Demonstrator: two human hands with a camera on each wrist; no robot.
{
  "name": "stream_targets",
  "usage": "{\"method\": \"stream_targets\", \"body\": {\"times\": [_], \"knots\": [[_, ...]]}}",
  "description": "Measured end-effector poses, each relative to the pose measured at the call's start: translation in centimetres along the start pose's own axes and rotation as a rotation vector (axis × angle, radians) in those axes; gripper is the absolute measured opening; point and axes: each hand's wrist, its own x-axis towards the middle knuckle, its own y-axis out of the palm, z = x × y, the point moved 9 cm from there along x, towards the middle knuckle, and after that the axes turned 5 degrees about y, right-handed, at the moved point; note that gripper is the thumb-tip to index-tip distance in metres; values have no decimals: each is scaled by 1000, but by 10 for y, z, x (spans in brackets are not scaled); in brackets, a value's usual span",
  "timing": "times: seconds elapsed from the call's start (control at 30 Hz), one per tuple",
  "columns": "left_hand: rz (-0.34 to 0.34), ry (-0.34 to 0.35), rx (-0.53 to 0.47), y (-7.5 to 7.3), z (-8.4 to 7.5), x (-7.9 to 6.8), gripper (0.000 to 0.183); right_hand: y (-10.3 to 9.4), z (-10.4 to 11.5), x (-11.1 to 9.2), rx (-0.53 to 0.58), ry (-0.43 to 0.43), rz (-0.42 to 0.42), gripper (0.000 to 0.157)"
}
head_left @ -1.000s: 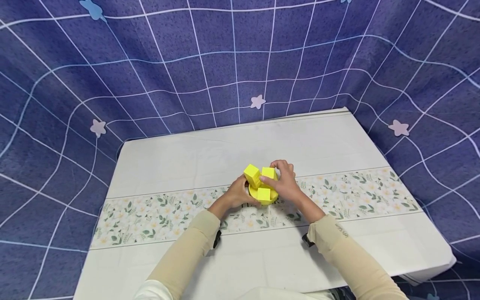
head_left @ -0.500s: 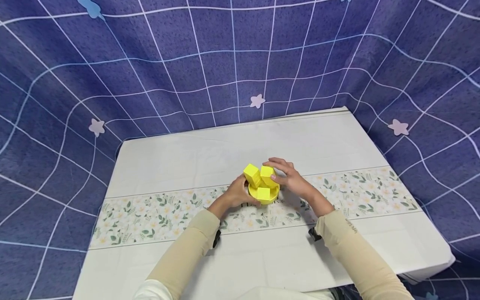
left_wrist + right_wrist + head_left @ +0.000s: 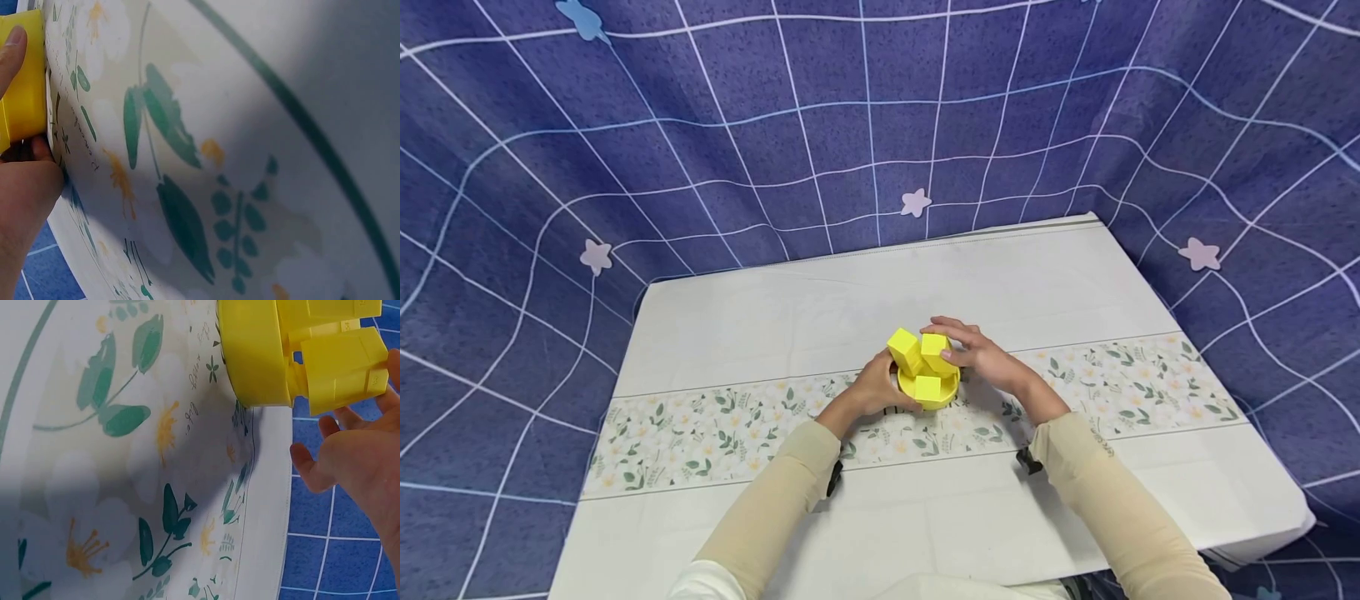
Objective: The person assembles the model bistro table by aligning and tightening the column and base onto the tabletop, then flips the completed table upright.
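Observation:
A round yellow holder (image 3: pixel 950 392) rests on the tablecloth, with three yellow blocks sticking up out of it. My left hand (image 3: pixel 874 385) grips its left side, thumb at the front and fingers curled round behind. The left block (image 3: pixel 905 350) leans outward above that hand, and the front block (image 3: pixel 927 388) sits lower. With thumb and forefinger, my right hand (image 3: pixel 988 358) pinches the top of the right rear block (image 3: pixel 936 350). In the right wrist view this block (image 3: pixel 340 372) tilts out past the holder's edge, the fingers beside its top.
White cloth (image 3: pixel 760 325) with a flowered band (image 3: pixel 700 437) covers the table. Dark blue curtains (image 3: pixel 737 150) with a light grid and stars hang behind and at both sides. The table's back edge runs along the curtain.
My right hand has drawn back to the right, its thumb moving from between the blocks to the right rear block's near side. That block tilts slightly more; the left hand stays put.

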Motion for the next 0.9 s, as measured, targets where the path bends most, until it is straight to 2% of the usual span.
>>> {"method": "stream_targets", "body": {"times": [0.07, 0.17, 0.27, 0.3, 0.43, 0.6, 0.7, 0.77, 0.9], "knots": [[-2, 6, -7, -1, -5, -2, 97, 0, -1, 1, 16, 14, 12, 46], [-5, 17, -8, -2, -5, -1, 96, 1, 0, 2, 29, 25, 24, 47], [-3, 8, -11, -1, -4, -1, 94, 0, -3, 4, 40, 41, -1, 49], [-4, 4, -2, 0, 2, 1, 95, 0, -4, 4, 45, 46, -19, 49], [-6, -16, 6, 1, 3, 0, 95, -5, -6, 4, 41, 50, -155, 43], [-6, -25, 2, 2, 4, 0, 95, -14, -4, -1, -10, 7, -355, 35], [-7, -25, 1, 1, 4, -1, 95, -16, -4, -6, -28, 2, -417, 39], [-9, -22, 3, 1, 3, 0, 95, -15, -4, -8, -38, 4, -407, 41], [-11, -22, 4, 1, 3, 0, 96, -13, -2, -13, -27, -15, -298, 48]]}}
